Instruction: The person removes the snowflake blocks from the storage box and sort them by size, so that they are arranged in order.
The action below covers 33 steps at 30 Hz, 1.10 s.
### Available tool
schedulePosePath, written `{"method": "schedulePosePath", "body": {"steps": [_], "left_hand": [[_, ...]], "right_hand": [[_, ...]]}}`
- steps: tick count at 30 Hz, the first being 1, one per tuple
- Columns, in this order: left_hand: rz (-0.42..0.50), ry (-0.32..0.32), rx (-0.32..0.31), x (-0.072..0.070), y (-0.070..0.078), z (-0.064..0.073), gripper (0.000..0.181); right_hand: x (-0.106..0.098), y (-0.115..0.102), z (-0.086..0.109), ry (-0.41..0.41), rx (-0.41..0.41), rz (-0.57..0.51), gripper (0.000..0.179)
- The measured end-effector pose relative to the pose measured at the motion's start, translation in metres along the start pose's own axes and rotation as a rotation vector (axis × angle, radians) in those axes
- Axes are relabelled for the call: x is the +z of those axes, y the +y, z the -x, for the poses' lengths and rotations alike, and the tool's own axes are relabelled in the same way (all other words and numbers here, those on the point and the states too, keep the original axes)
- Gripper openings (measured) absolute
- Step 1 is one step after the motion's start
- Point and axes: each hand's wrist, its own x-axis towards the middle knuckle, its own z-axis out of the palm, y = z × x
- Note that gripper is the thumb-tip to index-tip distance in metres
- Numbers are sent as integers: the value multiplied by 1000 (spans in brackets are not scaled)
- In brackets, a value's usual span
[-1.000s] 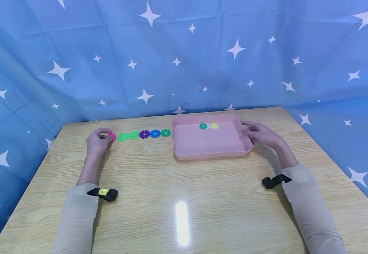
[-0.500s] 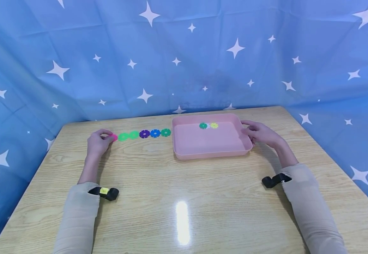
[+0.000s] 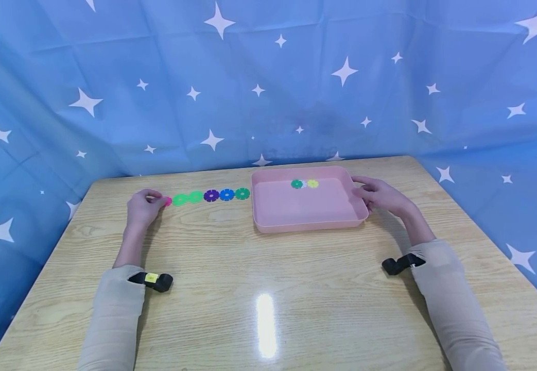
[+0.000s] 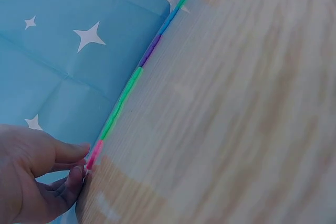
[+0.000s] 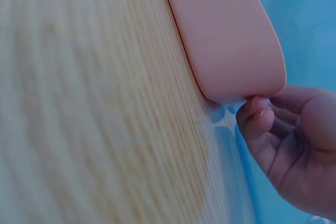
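My left hand (image 3: 143, 208) pinches the edge of a pink notched plastic disc (image 3: 168, 201) at the left end of a row. Beside it, flat on the table, lie two light green discs (image 3: 187, 198), a purple disc (image 3: 211, 196), a blue disc (image 3: 226, 195) and a dark green disc (image 3: 242, 194). The pink disc (image 4: 94, 155) meets the light green edge in the left wrist view. At the right, my right hand (image 3: 381, 196) grips the end wall of a pink tray (image 3: 305, 225), fingers curled at its rim. Inside are green (image 3: 297, 184), white and yellow (image 3: 312, 183) discs.
A wooden table (image 3: 212, 288) spreads below both forearms. Behind its far edge hangs a blue curtain (image 3: 157, 67) with white stars. Black wrist cameras (image 3: 159, 282) are strapped over the sleeves.
The left hand has shifted slightly right, bringing the pink disc up against the light green one. The right hand and the tray have stayed in place.
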Motion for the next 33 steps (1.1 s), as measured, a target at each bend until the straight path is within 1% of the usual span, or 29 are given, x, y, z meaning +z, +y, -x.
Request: {"method": "schedulePosePath", "body": {"steps": [5,10,14,18,20,25,28,33], "left_hand": [[28,-22,-22,-4,3,0,36],[55,-19,-9,-5,9,0,36],[96,-1,51,-2,18,0,34],[160,-11,108,4,28,2,32],[182,-24,129,8,33,3,31],[183,-72,182,20,47,7,31],[180,-108,214,27,55,11,31],[191,-150,267,41,68,17,30]], "right_hand": [[0,-1,0,-1,-2,6,58],[0,-2,0,-2,2,14,59],[0,-2,0,-1,2,18,59],[1,-2,1,1,2,22,59],[1,-2,1,1,2,24,59],[1,-2,2,3,1,27,59],[1,-2,2,2,-2,32,59],[1,0,0,-1,-11,28,59]]}}
